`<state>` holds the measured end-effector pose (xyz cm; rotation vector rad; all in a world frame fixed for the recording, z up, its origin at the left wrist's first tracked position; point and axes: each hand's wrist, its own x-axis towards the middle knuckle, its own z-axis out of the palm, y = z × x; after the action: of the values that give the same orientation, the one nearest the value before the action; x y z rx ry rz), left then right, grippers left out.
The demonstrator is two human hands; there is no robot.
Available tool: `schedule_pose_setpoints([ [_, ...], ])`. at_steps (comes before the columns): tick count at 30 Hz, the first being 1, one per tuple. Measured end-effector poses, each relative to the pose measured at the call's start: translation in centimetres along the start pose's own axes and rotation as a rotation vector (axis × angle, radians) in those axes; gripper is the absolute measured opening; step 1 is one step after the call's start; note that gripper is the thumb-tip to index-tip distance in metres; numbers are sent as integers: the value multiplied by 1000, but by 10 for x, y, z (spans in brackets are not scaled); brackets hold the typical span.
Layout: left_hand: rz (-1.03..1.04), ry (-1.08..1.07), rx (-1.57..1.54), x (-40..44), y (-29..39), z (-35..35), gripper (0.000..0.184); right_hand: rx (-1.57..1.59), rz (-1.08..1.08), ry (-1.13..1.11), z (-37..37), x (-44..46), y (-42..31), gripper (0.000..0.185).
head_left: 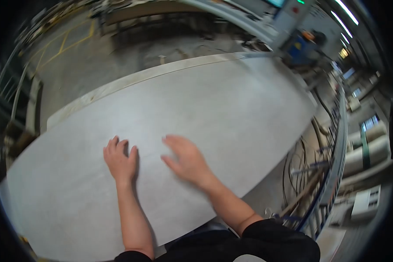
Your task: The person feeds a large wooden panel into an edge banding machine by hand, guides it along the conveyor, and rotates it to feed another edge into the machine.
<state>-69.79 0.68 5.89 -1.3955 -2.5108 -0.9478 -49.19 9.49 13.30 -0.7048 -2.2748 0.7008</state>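
A broad, pale grey flat sheet or tabletop (231, 109) spreads in front of me; its exact kind I cannot tell. My left hand (119, 158) is over its middle left, fingers apart and pointing away from me, seemingly on or just above the surface. To the right of it is my right hand (186, 160), slightly blurred, with thumb and fingers apart and nothing between them. Whether the right palm touches the surface I cannot tell.
A pale strip (161, 70) runs along the far edge. On the right stand a metal rail (334, 161), hanging cables (294, 168) and rolls of white material (373, 153). Yellow lines (62, 43) mark the floor at far left. A workbench (157, 13) stands beyond.
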Motion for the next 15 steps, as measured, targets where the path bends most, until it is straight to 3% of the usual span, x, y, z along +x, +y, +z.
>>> schedule_pose_setpoints([
  [4,-22,-23,-15,-1,9,-3,32,-180,185,-78,-11,-129,4,45],
  [6,6,-42,-16,-5,12,-6,32,-383,72,-149,-28,-172,-7,44],
  [15,97,-22,29,-9,7,2,29,-375,188,58,-43,-250,-9,42],
])
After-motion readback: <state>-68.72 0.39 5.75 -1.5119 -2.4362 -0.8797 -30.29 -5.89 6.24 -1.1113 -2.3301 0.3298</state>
